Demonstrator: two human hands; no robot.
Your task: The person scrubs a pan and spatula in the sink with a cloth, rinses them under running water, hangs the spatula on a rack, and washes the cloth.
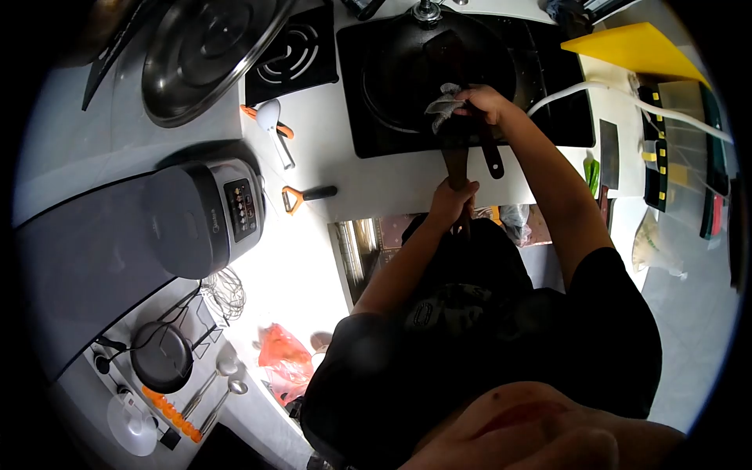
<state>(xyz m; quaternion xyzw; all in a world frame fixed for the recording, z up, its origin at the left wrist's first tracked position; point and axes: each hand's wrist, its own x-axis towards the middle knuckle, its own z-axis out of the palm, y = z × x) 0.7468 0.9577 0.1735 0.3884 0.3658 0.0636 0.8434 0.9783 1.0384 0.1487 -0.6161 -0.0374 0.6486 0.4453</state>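
Observation:
A dark wok (392, 86) rests on the black cooktop, its wooden handle (456, 164) pointing toward me. My left hand (453, 202) is wrapped round that handle near its end. Above the wok's near rim, my right hand (484, 103) pinches a crumpled grey cloth (446, 106). A dark spatula (489, 149) runs past the right fingers, its blade inside the wok and its holed handle end over the counter edge. Whether the right hand also grips the spatula, I cannot tell.
Left of the cooktop (540, 129) lie a white spoon (269, 116) and an orange peeler (293, 199), with a rice cooker (207, 215) further left. To the right are a knife (609, 157), green peppers (591, 174), a white hose (580, 86) and a yellow board (638, 48).

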